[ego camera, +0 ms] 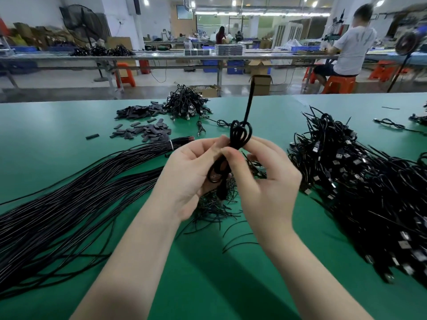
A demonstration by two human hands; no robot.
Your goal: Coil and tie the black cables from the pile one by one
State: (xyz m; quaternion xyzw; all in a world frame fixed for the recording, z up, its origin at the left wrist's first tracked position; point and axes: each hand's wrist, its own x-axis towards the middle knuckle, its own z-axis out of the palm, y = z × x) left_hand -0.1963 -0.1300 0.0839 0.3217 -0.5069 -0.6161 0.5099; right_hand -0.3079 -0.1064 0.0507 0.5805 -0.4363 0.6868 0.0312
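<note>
Left hand [191,172] grips the coiled black cable [239,137] mid-bundle above the green table [57,125], right hand [263,179] pinches it too; we see one end sticking up, loose cable pile [76,199] at near left, tied bundles [369,192] right

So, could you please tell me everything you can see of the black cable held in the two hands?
The black cable is thin, glossy and rubbery-looking, folded into several loops that show above and below the fingers. Left hand and right hand pinch its middle, above the green table. One end sticks straight up.
</note>
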